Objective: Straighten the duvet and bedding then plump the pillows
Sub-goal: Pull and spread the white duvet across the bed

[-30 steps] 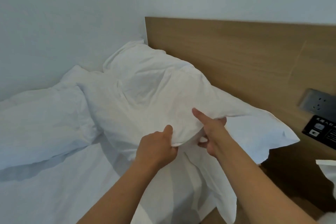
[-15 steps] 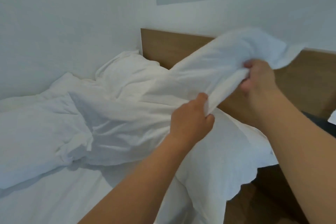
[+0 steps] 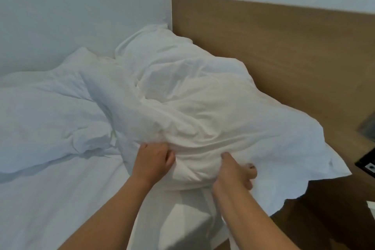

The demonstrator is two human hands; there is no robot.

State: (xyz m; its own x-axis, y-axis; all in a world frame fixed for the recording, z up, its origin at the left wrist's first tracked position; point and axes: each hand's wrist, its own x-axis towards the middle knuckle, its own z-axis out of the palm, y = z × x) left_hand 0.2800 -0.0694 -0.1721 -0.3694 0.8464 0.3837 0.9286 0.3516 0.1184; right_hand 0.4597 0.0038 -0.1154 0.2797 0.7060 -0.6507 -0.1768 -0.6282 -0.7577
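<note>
A white duvet (image 3: 203, 115) lies bunched at the head of the bed, over a white pillow (image 3: 304, 148) whose frilled edge sticks out to the right. My left hand (image 3: 152, 160) grips the duvet's near edge with curled fingers. My right hand (image 3: 237, 170) grips the same edge a little to the right. A second pillow (image 3: 158, 46) sits in the corner against the wall. More crumpled duvet (image 3: 46, 111) lies to the left on the white sheet (image 3: 50, 199).
A wooden headboard (image 3: 284, 46) runs behind the pillows. A white wall (image 3: 71, 6) borders the bed on the far side. A socket and a dark switch panel (image 3: 367, 164) sit on the wood at the right edge.
Half a second ago both hands held the duvet edge lifted high near the headboard; now they have brought it down low and close together over the near pillow.
</note>
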